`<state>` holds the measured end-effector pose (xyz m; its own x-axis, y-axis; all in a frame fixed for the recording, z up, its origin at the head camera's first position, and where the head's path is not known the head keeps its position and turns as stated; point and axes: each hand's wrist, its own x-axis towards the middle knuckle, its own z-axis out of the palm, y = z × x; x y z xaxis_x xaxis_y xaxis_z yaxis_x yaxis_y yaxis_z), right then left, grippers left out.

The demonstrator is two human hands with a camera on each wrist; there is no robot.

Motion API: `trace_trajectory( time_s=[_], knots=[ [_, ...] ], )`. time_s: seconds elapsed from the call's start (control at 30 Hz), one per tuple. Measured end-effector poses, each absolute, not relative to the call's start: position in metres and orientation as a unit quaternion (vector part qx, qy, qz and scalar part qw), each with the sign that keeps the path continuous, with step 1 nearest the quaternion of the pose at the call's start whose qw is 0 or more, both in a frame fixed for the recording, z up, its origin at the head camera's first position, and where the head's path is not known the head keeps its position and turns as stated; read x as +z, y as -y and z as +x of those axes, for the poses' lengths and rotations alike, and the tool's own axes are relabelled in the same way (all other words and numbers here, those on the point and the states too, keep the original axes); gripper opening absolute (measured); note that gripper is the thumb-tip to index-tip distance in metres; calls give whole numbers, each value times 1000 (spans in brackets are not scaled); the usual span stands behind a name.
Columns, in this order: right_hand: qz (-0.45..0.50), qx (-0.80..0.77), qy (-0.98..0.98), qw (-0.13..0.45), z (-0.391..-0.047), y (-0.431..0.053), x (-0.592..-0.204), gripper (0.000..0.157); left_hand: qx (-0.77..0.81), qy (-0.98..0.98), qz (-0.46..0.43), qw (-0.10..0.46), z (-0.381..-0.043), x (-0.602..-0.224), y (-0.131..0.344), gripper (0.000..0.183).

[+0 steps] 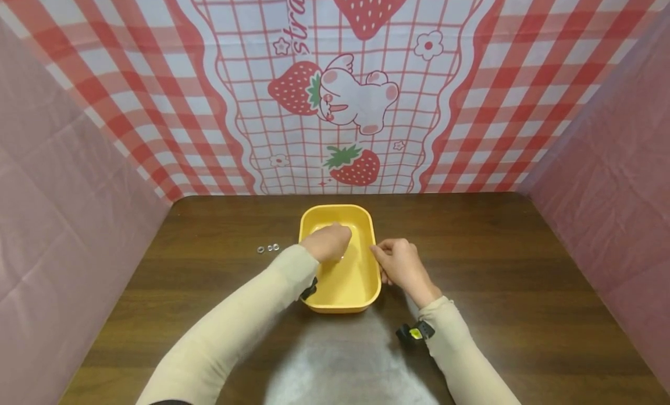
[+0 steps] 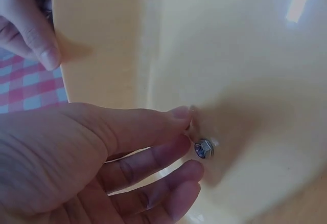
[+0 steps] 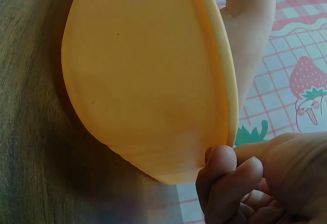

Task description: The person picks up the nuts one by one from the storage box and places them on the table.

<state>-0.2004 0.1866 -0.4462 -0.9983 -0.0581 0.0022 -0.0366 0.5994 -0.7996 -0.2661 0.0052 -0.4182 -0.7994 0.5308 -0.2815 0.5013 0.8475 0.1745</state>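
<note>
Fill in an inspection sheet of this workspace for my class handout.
Surface: dark wood-look table.
Job's things: yellow tub with a metal nut inside; three small metal pieces on the table to its left.
Clutter: nothing seen.
Hands: left hand inside the tub, close to the nut; right hand holds the tub's right side.
Cables: nothing seen.
Surroundings: strawberry-print cloth ahead, pink cloth on both sides.

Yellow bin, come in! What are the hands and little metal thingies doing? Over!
Left hand inside yellow bin, fingertips by metal nut. Right hand holding rim. Three metal pieces on table, left of bin. No obstruction seen.
</note>
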Motion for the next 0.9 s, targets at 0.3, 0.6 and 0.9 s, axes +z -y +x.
trace_trajectory(
  time_s=[0.3,0.6,0.9],
  knots=[
    [-26,-452,-892,13,-202,-184,-447,27,39,-951,253,171,-266,-419,-7,11],
    [-30,-452,-891,11,-202,-184,-446,26,23,-949,274,152,-266,-419,-9,13],
    [-24,-450,-893,18,-201,-188,-446,28,58,-947,282,140,-265,-411,-12,19]
  ],
)
